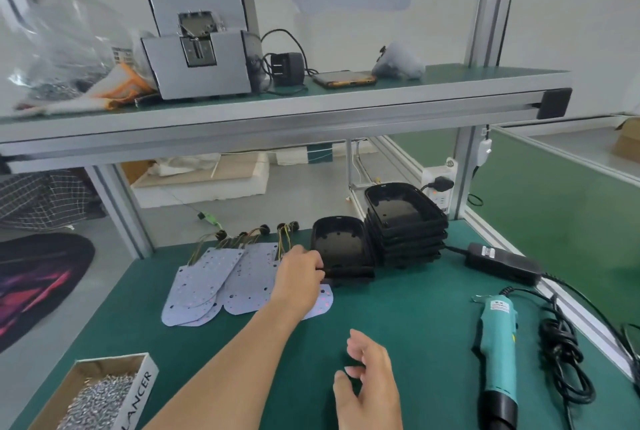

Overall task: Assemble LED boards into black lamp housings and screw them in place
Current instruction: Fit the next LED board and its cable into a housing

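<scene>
My left hand [300, 275] reaches across the green mat and grips the near-left rim of a black lamp housing [341, 244], which lies on the mat with its hollow side up. Right of it stands a stack of several more black housings [405, 221]. Pale LED boards [214, 284] with yellow wires lie fanned out left of my left hand, and one board lies partly under my wrist. My right hand [369, 381] hovers low over the mat near the front, fingers apart and curled, holding nothing.
A teal electric screwdriver [497, 357] lies at the right with its coiled black cable [561, 357] and power brick [502, 263]. A cardboard box of screws [100, 395] sits front left. An overhead shelf [277, 110] carries a grey screw feeder [201, 48].
</scene>
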Tool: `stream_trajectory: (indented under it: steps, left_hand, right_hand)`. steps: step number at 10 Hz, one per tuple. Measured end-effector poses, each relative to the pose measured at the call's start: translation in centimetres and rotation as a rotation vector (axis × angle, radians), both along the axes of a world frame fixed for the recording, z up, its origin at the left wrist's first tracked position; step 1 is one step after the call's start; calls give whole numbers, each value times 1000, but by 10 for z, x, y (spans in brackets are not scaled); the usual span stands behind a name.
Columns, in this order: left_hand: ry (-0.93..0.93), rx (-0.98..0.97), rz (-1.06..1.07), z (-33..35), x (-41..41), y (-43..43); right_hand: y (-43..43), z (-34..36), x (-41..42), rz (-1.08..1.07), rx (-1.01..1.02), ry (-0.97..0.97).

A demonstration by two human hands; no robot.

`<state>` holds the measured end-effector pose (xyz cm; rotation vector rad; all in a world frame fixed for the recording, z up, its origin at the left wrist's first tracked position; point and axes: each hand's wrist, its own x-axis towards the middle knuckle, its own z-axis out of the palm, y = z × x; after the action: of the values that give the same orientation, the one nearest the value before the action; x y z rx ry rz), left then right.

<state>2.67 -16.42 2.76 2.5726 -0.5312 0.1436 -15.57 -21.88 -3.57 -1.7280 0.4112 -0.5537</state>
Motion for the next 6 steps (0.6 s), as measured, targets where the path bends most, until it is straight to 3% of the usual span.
stream_trajectory:
  steps: [2, 4, 5, 6]
  left_hand:
    - [-171, -263, -18, 11, -39, 18]
    - [-181, -410, -106, -9, -125, 54]
    - [70, -312, -181, -26, -156, 67]
    - [-37, -239, -101, -20, -173, 83]
  right_hand:
    - [-4, 3, 9, -111, 246, -91]
    - [-11, 14, 9, -185, 492, -180]
    - [-12, 21, 6, -204, 456, -161]
    - [-14, 23, 5, -272, 345, -158]
